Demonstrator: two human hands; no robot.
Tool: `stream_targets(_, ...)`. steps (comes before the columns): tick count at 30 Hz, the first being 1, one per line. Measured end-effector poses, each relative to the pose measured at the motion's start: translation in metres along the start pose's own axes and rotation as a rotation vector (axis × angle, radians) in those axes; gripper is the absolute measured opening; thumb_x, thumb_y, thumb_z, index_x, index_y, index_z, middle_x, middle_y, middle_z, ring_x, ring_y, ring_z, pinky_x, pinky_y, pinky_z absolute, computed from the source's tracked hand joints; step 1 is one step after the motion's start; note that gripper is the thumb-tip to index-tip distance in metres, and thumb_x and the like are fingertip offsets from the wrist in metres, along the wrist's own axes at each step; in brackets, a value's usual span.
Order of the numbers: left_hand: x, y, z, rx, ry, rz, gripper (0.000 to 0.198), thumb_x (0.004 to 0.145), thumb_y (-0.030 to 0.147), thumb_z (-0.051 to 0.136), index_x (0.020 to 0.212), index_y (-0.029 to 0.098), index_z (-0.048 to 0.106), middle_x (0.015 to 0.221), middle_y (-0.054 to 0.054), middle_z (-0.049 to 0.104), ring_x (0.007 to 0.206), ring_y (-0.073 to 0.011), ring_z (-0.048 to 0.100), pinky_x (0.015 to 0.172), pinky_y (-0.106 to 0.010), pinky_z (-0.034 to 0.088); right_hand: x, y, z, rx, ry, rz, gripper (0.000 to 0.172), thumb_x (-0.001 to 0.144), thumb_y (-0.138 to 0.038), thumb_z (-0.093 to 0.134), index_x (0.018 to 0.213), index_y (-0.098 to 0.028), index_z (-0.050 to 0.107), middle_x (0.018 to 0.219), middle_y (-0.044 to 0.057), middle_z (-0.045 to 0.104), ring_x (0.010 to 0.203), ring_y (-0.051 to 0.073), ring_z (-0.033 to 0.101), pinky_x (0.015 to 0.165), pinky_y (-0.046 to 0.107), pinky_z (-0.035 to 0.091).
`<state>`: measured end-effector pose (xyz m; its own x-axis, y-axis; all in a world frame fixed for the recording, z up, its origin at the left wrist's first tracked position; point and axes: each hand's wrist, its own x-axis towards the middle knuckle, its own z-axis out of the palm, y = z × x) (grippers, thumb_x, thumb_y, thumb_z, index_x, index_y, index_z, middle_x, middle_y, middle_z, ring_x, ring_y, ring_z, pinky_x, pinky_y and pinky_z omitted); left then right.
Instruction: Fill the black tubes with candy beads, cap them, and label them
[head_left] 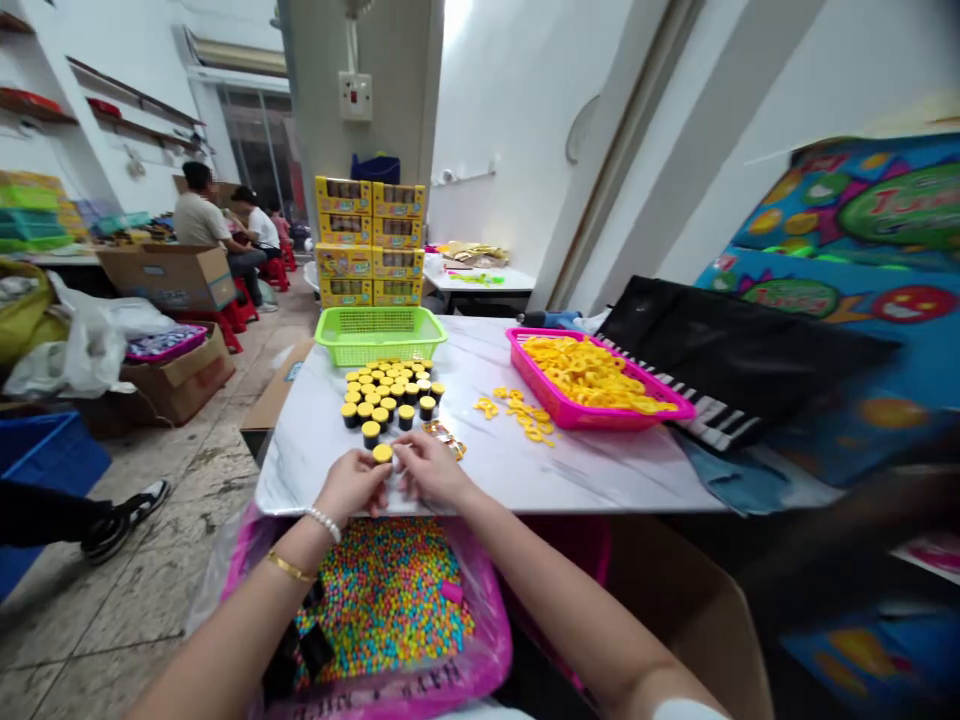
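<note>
My left hand [358, 483] and my right hand [429, 468] meet at the near edge of a white marble table [585, 470]. Together they pinch a small black tube with a yellow cap [382, 454]. Just beyond it stands a cluster of several capped black tubes [388, 388]. Loose yellow plastic pieces [517, 412] lie to the right of them, beside a pink tray [679, 408] heaped with more. Below my wrists sits a pink basin [491, 650] full of small multicoloured candies.
A green basket [379, 333] stands at the table's far side, with stacked yellow boxes [370, 240] behind it. A black bag [720, 350] lies at the right. Cardboard boxes [172, 275] and seated people [202, 220] are at the left. Someone's shoe [124, 518] rests on the floor.
</note>
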<state>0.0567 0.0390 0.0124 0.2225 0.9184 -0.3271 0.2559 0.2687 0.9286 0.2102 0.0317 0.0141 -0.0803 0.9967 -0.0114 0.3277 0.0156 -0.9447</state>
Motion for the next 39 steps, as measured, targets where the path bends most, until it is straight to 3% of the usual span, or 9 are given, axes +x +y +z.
stream_targets(8,0.039,0.003,0.001,0.091,0.128,-0.078,0.077,0.077,0.023,0.078,0.135,0.008,0.03,0.048,0.006,0.059,0.041,-0.0185,0.06,0.04,-0.024,0.045,0.019,0.028,-0.129,-0.325,0.459,-0.118,0.021,0.075,-0.039,0.067,0.079,-0.019,0.067,0.078,0.005,0.07,0.069,0.017,0.062,0.067,0.03,0.051)
stream_targets(11,0.043,0.008,0.0,0.144,0.13,-0.089,0.075,0.076,0.017,0.075,0.136,0.005,0.032,0.047,0.004,0.06,0.04,-0.0191,0.059,0.04,-0.025,0.044,0.021,0.034,-0.149,-0.409,0.499,-0.091,0.021,0.07,-0.038,0.07,0.078,-0.019,0.069,0.074,0.004,0.07,0.062,0.017,0.062,0.066,0.031,0.049)
stream_targets(14,0.041,0.009,-0.001,0.209,0.111,-0.078,0.065,0.078,0.017,0.072,0.132,0.005,0.039,0.046,0.002,0.061,0.037,-0.0169,0.055,0.039,-0.024,0.041,0.006,0.027,-0.128,-0.459,0.356,-0.141,0.021,0.077,-0.039,0.065,0.083,-0.02,0.071,0.071,0.002,0.071,0.059,0.016,0.063,0.064,0.029,0.048)
stream_targets(18,0.04,0.01,-0.004,0.311,0.083,-0.052,0.04,0.082,0.024,0.068,0.116,0.01,0.053,0.047,0.002,0.061,0.036,-0.0133,0.052,0.04,-0.023,0.039,-0.01,0.008,-0.067,-0.51,0.085,-0.277,0.018,0.084,-0.037,0.06,0.078,-0.022,0.068,0.069,0.001,0.07,0.064,0.016,0.063,0.063,0.026,0.044)
stream_targets(23,0.051,0.023,-0.006,0.472,0.049,0.019,0.018,0.08,0.024,0.068,0.067,0.014,0.061,0.042,0.0,0.057,0.035,-0.0108,0.048,0.041,-0.022,0.037,0.023,0.004,-0.024,-0.662,-0.042,-0.327,0.021,0.085,-0.033,0.063,0.067,-0.021,0.064,0.065,0.0,0.067,0.062,0.014,0.057,0.06,0.024,0.036)
stream_targets(28,0.072,0.037,-0.005,0.553,0.042,0.028,0.032,0.085,0.022,0.06,0.053,0.015,0.057,0.04,-0.001,0.055,0.032,-0.0101,0.045,0.043,-0.023,0.038,0.069,0.006,-0.026,-0.791,-0.121,-0.308,0.023,0.093,-0.035,0.062,0.08,-0.017,0.066,0.078,0.002,0.067,0.069,0.013,0.059,0.066,0.026,0.048)
stream_targets(33,0.066,0.034,-0.011,0.592,0.053,0.089,0.028,0.087,0.028,0.06,0.062,0.016,0.059,0.049,-0.002,0.062,0.04,-0.0136,0.055,0.049,-0.025,0.042,0.069,-0.004,-0.031,-0.856,-0.191,-0.243,0.027,0.098,-0.039,0.057,0.106,-0.015,0.066,0.106,0.006,0.067,0.089,0.016,0.065,0.08,0.033,0.057)
stream_targets(36,0.048,0.02,-0.026,0.638,0.184,0.199,0.024,0.088,0.035,0.06,0.072,0.018,0.06,0.059,-0.004,0.066,0.056,-0.017,0.063,0.059,-0.027,0.045,0.054,-0.009,-0.044,-0.857,-0.11,-0.231,0.021,0.095,-0.037,0.059,0.094,-0.019,0.07,0.09,0.0,0.071,0.081,0.013,0.066,0.078,0.028,0.054)
stream_targets(39,0.042,0.011,-0.045,0.702,0.344,0.307,0.02,0.088,0.034,0.059,0.077,0.018,0.061,0.077,-0.009,0.071,0.076,-0.0216,0.066,0.07,-0.031,0.045,0.046,-0.007,-0.077,-0.888,0.12,-0.172,0.021,0.092,-0.033,0.056,0.087,-0.022,0.073,0.087,0.001,0.074,0.083,0.016,0.067,0.079,0.026,0.05)
